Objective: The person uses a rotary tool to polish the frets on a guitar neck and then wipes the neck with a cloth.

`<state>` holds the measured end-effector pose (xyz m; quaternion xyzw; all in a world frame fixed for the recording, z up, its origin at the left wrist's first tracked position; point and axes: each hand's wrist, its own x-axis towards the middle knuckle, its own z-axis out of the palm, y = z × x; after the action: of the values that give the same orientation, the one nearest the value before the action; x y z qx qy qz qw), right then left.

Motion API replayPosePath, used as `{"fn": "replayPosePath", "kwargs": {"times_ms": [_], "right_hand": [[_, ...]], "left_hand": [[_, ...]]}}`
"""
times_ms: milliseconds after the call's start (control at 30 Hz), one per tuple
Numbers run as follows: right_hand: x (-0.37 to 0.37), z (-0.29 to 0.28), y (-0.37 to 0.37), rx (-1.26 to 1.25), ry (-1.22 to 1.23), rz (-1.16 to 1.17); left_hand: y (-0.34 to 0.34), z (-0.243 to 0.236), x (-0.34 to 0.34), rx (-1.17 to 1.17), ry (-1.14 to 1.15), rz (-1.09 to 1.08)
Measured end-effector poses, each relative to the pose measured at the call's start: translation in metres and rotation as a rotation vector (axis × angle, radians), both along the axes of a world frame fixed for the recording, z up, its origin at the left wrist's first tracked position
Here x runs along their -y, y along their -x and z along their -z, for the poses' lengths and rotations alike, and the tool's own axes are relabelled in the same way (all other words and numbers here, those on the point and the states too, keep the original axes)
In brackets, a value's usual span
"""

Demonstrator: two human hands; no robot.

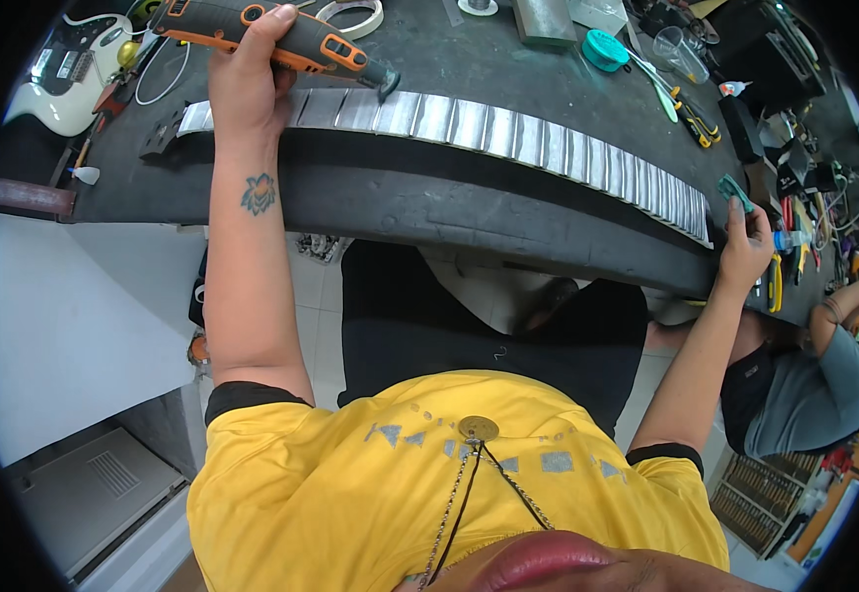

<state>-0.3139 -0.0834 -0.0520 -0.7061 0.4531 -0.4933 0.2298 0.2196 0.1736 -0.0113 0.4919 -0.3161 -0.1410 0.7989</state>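
My left hand is closed around a grey and orange rotary tool. The tool's dark tip points down at the upper edge of a guitar neck; whether it touches cannot be made out. Shiny silver strips cover the neck's fretboard between the frets, and a dark headstock shows at its left end. Beyond the neck's right end, my right hand pinches a small, crumpled teal piece, perhaps cloth or paper.
A white guitar body lies far left on the dark workbench. At the back are a tape roll, a metal block, a teal round container and yellow-black hand tools. Another person sits at right.
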Motion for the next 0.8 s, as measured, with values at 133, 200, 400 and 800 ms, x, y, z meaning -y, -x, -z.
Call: {"fn": "replayPosePath", "kwargs": {"times_ms": [133,200,400,800], "right_hand": [[0.001,0.000,0.000,-0.015,0.007,0.008],[0.000,0.000,0.000,-0.011,0.018,-0.003],[0.002,0.002,0.001,0.015,0.010,-0.022],[0.003,0.001,-0.002,-0.026,0.014,-0.019]], "left_hand": [[-0.006,0.004,0.000,-0.020,0.020,0.031],[0.006,-0.001,0.001,0.005,0.029,-0.033],[0.003,0.003,-0.001,0.013,0.001,-0.006],[0.005,0.005,-0.009,-0.013,0.082,0.024]]}}
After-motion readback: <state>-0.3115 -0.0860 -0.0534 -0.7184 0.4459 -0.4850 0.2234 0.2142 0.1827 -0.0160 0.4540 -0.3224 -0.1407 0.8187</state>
